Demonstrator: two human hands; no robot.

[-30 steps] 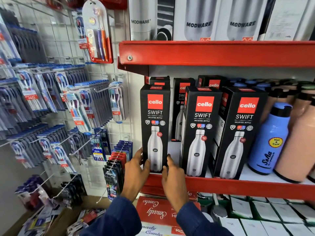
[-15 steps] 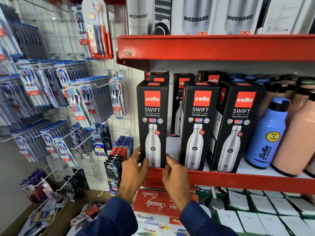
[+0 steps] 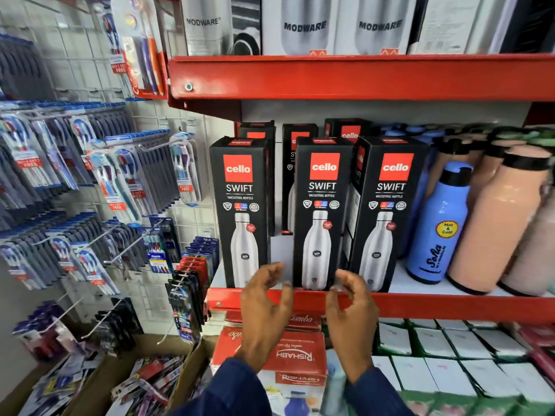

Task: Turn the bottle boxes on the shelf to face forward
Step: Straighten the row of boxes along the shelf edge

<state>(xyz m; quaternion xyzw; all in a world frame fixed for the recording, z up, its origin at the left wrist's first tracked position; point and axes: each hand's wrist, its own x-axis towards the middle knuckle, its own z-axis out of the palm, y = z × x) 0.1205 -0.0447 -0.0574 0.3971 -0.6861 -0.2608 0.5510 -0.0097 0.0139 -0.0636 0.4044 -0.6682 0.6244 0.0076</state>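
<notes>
Middle box (image 3: 321,214) stands upright at frame centre on the red shelf (image 3: 450,304), long axis vertical. Left hand (image 3: 264,304) and right hand (image 3: 351,307) flank its base, just below; fingers spread, curled, gripping nothing. Both about equally near.

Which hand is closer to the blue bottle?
The right hand. It hovers by the middle box, below and left of the blue bottle. The left hand is farther left, between the first two boxes.
</notes>
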